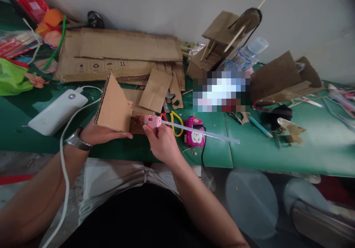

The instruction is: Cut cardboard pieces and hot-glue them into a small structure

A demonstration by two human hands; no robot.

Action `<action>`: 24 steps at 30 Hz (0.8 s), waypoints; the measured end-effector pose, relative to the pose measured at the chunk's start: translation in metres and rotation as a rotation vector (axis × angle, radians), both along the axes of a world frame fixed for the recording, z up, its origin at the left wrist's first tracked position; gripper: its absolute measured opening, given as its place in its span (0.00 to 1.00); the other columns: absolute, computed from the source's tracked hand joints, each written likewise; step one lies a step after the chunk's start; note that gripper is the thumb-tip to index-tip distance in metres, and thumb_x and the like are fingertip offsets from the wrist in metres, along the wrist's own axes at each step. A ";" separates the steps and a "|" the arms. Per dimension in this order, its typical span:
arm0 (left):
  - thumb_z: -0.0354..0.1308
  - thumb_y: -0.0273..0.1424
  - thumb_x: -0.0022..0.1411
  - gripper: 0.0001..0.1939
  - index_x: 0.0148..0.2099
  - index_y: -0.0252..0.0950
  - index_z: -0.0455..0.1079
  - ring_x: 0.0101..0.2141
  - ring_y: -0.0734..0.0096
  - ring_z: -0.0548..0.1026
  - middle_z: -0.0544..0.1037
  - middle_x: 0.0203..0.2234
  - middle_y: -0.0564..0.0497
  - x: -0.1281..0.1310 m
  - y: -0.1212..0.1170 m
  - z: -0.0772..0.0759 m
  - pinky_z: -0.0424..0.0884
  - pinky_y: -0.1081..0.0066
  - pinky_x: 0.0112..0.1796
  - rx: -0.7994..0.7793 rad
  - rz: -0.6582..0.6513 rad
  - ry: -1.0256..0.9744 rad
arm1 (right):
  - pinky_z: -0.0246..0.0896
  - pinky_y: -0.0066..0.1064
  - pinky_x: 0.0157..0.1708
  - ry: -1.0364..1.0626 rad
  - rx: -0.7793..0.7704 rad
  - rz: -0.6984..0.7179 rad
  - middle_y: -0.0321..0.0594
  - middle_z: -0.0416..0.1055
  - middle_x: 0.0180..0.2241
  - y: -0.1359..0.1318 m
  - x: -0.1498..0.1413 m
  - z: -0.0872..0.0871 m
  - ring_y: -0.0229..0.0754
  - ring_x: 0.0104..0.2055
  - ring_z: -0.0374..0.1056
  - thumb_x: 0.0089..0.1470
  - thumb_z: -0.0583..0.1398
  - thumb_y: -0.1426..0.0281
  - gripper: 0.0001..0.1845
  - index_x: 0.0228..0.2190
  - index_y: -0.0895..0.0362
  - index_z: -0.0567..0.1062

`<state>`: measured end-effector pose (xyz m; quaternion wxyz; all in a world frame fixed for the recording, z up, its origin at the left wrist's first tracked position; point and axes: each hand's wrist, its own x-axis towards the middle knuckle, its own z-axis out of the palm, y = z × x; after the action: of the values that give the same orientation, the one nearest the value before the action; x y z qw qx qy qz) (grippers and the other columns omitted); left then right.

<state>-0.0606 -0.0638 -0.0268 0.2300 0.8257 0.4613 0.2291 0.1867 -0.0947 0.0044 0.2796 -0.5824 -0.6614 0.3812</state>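
Note:
My left hand (107,132) grips a folded cardboard piece (114,107) and holds it tilted above the table's front edge. A watch is on that wrist. In my right hand (165,142) is a pink glue gun (153,121), its nozzle end turned left toward the cardboard. A long clear glue stick (205,132) sticks out of its back to the right. Just behind my right hand lie yellow-and-red handled pliers (176,124). Close by on the right is a magenta power socket (194,131) with a black cord.
Flattened cardboard sheets (119,50) are stacked along the wall. A white power bank (57,112) with a cable lies left. Cardboard constructions (280,78) and a plastic bottle (256,48) stand at the back right. A light-blue pen (260,126) lies nearer.

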 end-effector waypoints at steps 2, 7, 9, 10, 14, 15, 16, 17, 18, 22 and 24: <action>0.58 0.65 0.60 0.53 0.75 0.39 0.52 0.65 0.49 0.67 0.70 0.65 0.42 0.000 0.000 0.000 0.52 0.50 0.70 -0.006 0.006 0.006 | 0.48 0.31 0.25 0.007 0.011 0.002 0.30 0.60 0.18 -0.003 0.001 0.000 0.38 0.21 0.60 0.64 0.59 0.63 0.21 0.22 0.51 0.58; 0.57 0.66 0.60 0.53 0.73 0.37 0.54 0.65 0.49 0.67 0.70 0.64 0.40 0.001 0.000 0.001 0.52 0.49 0.70 0.009 0.010 0.037 | 0.49 0.31 0.25 0.031 -0.024 0.013 0.31 0.61 0.17 -0.009 0.002 0.001 0.38 0.21 0.60 0.65 0.59 0.62 0.22 0.21 0.51 0.59; 0.57 0.67 0.60 0.53 0.73 0.37 0.54 0.65 0.49 0.67 0.70 0.64 0.41 0.001 0.000 0.001 0.51 0.49 0.70 0.012 0.012 0.041 | 0.49 0.31 0.25 0.045 -0.043 0.026 0.31 0.61 0.17 -0.011 0.003 0.002 0.38 0.21 0.60 0.65 0.58 0.63 0.22 0.21 0.51 0.58; 0.57 0.67 0.60 0.53 0.73 0.37 0.54 0.65 0.49 0.67 0.70 0.64 0.41 0.001 0.000 0.001 0.51 0.49 0.70 0.013 0.012 0.038 | 0.49 0.31 0.25 0.052 -0.054 0.032 0.30 0.61 0.16 -0.013 0.003 0.003 0.38 0.21 0.60 0.66 0.58 0.63 0.22 0.21 0.51 0.58; 0.58 0.65 0.61 0.52 0.74 0.39 0.53 0.66 0.52 0.66 0.69 0.66 0.44 0.001 -0.001 0.001 0.51 0.52 0.71 0.006 0.003 0.017 | 0.49 0.30 0.24 0.062 -0.088 0.034 0.30 0.59 0.15 -0.016 0.004 0.004 0.37 0.20 0.58 0.66 0.58 0.63 0.23 0.20 0.51 0.58; 0.59 0.64 0.61 0.51 0.74 0.39 0.52 0.66 0.53 0.66 0.69 0.66 0.44 0.001 -0.001 0.002 0.52 0.53 0.70 -0.001 0.007 0.012 | 0.49 0.31 0.24 0.060 -0.090 0.031 0.29 0.59 0.15 -0.017 0.004 0.004 0.37 0.20 0.58 0.66 0.58 0.63 0.23 0.20 0.51 0.58; 0.59 0.64 0.60 0.51 0.74 0.39 0.52 0.66 0.53 0.67 0.69 0.66 0.44 0.002 -0.001 0.002 0.52 0.53 0.70 -0.007 0.014 0.008 | 0.49 0.31 0.24 0.058 -0.091 0.029 0.29 0.59 0.15 -0.017 0.004 0.004 0.36 0.19 0.58 0.65 0.58 0.63 0.23 0.20 0.51 0.58; 0.59 0.65 0.60 0.52 0.74 0.39 0.53 0.66 0.53 0.67 0.69 0.66 0.44 0.002 -0.001 0.002 0.53 0.53 0.70 -0.012 0.022 0.004 | 0.49 0.31 0.23 0.058 -0.093 0.027 0.29 0.59 0.15 -0.018 0.004 0.004 0.36 0.19 0.58 0.66 0.58 0.63 0.23 0.20 0.51 0.58; 0.59 0.65 0.59 0.52 0.73 0.39 0.53 0.65 0.52 0.67 0.69 0.66 0.44 0.003 -0.002 0.003 0.53 0.53 0.70 -0.016 0.032 0.001 | 0.49 0.31 0.23 0.061 -0.097 0.028 0.30 0.59 0.15 -0.018 0.004 0.004 0.37 0.19 0.58 0.66 0.58 0.63 0.23 0.20 0.51 0.58; 0.57 0.67 0.59 0.52 0.73 0.40 0.53 0.66 0.51 0.67 0.70 0.65 0.44 0.003 -0.002 0.001 0.52 0.50 0.70 -0.037 0.057 0.004 | 0.48 0.31 0.23 0.070 -0.105 0.029 0.30 0.58 0.15 -0.020 0.005 0.004 0.37 0.20 0.58 0.66 0.58 0.62 0.24 0.19 0.51 0.58; 0.56 0.68 0.59 0.53 0.74 0.39 0.52 0.67 0.50 0.66 0.69 0.66 0.43 0.001 -0.002 0.000 0.51 0.50 0.71 -0.039 0.052 0.026 | 0.47 0.31 0.23 0.069 -0.090 0.022 0.30 0.57 0.15 -0.021 0.005 0.004 0.37 0.20 0.57 0.65 0.58 0.62 0.24 0.19 0.51 0.57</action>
<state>-0.0591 -0.0656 -0.0266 0.2341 0.8118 0.4897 0.2153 0.1916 -0.1159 0.0080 0.2716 -0.5737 -0.6396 0.4336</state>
